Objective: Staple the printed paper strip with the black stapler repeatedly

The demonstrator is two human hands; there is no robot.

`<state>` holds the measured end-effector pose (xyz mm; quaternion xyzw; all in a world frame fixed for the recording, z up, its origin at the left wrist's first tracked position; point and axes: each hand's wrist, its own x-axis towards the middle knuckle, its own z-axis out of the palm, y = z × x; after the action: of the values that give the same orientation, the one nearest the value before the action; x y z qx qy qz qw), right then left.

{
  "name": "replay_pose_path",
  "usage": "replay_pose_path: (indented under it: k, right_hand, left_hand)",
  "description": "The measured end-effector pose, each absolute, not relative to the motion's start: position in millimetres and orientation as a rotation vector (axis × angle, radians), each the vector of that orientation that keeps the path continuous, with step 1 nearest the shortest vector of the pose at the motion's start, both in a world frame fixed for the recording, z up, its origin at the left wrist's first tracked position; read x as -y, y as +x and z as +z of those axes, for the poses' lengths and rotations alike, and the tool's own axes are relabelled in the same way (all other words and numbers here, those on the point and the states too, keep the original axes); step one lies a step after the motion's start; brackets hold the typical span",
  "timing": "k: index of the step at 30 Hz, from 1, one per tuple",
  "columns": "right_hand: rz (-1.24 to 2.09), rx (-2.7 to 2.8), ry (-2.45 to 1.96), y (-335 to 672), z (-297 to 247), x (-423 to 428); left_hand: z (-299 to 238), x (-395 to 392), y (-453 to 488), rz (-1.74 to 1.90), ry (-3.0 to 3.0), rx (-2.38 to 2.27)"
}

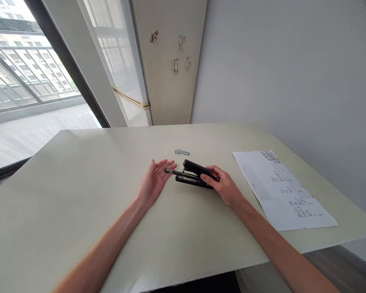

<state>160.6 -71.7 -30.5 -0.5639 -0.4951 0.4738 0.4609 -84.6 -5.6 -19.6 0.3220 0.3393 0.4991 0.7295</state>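
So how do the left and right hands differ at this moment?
The left hand is open with fingers stretched out, while the right hand is curled around the rear of the black stapler. The left hand only reaches the stapler's front end with its fingertips; the right hand grips it. Both sit low over the table, at opposite ends of the stapler.

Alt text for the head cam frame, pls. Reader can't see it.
A person's right hand grips the rear of a black stapler lying on a pale table, its top raised, while the open left hand rests beside its front end. Small strips of staples lie just beyond it, and a printed sheet lies to the right.
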Motion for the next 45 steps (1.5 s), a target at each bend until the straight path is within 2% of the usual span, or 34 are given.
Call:
replay_pose_path:
  k: [4,6,25,30,39,45]
  right_hand:
    - [1.587,1.017,-1.154,149.6,-24.1,71.5]
    - [1.689,0.93,-1.135,147.0,-18.9,72.1]
    - [1.887,0.822,-1.015,153.7,-15.3,79.0]
    - [1.694,0.951,-1.056,151.8,-14.7,79.9]
    - [0.811,1.453,-1.373,147.4,-29.7,87.7]
    - [0.717,1.617,-1.404,145.9,-36.7,92.2]
  left_hand:
    - [-17.5,7.2,-83.5,1.003,0.464,-0.638]
    - [-16.9,8.8,-83.6,0.996,0.412,-0.634]
    - [-25.0,10.8,-80.4,0.962,0.354,-0.6]
    - [-26.2,8.9,-82.8,1.02,0.307,-0.632]
    - [-23.0,4.7,-90.8,1.132,0.306,-0.704]
    - [-25.1,4.5,-95.6,1.12,0.568,-0.814]
